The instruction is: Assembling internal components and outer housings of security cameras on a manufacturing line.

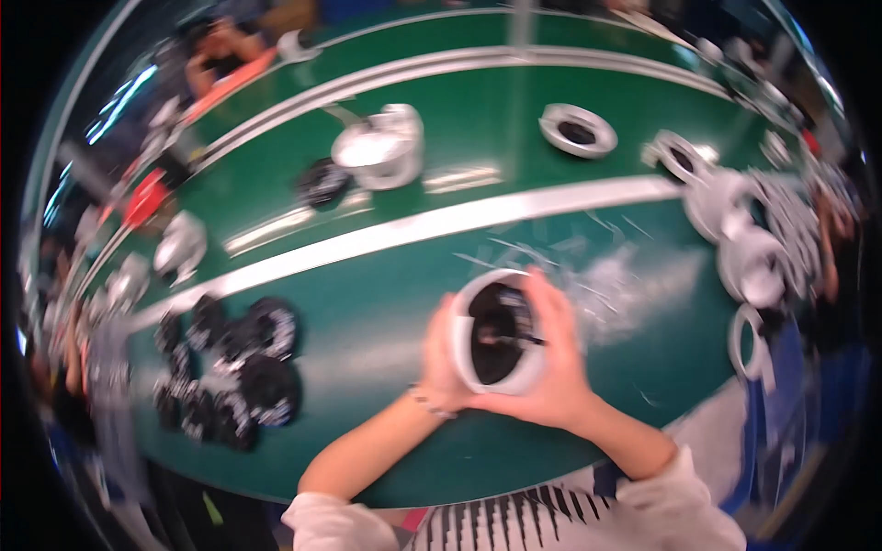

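Between both my hands is a round white plastic housing (462,342) with a dark, glossy part (497,344) inside it. My left hand (443,358) presses against its left side, with a beaded bracelet on that wrist. My right hand (562,358) wraps round its right side, fingers along the upper rim and thumb low at the front. The housing is held above the green work surface (367,367). Motion blur hides the finer detail of the dark part.
Several black round parts (266,386) lie in a cluster at left. Thin clear strips (593,285) are scattered beyond my right hand. White housings (735,230) are stacked at far right. Past a white rail (404,230), a conveyor carries a white housing (381,151) and a white ring (588,138).
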`<state>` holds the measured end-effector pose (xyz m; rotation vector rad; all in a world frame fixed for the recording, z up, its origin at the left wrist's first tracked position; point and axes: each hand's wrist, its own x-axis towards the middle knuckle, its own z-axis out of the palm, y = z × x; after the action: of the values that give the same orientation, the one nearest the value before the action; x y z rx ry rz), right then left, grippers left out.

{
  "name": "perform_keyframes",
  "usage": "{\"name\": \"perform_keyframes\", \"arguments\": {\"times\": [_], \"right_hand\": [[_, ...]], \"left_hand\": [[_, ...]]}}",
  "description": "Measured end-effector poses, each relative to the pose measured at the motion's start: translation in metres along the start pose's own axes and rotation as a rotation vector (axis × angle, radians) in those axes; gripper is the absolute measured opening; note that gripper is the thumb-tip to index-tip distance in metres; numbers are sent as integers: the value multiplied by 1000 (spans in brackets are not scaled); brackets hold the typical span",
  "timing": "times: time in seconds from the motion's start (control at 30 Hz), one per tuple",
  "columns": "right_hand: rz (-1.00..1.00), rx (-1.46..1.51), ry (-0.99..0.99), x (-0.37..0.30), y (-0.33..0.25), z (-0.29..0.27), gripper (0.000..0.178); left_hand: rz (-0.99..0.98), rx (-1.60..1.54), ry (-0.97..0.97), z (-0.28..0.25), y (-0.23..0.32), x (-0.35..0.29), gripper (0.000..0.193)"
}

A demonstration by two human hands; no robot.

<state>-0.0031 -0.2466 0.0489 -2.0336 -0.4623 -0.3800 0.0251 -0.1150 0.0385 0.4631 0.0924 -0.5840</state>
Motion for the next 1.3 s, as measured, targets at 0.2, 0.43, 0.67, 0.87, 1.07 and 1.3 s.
{"name": "perform_keyframes", "arguments": {"times": [0.2,0.43,0.67,0.87,1.07,1.3], "right_hand": [[-88,-37,75,-16,-4,-21,112],[-168,-162,-147,1,-22,-25,108],[-87,-157,47,-5,-20,-11,93],[-157,-114,221,-7,-9,-1,84],[-92,-51,4,-4,14,-3,107],[-90,-156,-14,-7,21,-41,114]], "left_hand": [[-84,-11,-354,4,-25,23,60],[-170,81,-286,-5,-13,2,57],[-128,-148,-249,-1,-28,12,43],[88,-32,-282,4,-30,11,47],[70,15,-96,3,-15,-1,44],[-40,131,-141,17,-19,19,80]]}}
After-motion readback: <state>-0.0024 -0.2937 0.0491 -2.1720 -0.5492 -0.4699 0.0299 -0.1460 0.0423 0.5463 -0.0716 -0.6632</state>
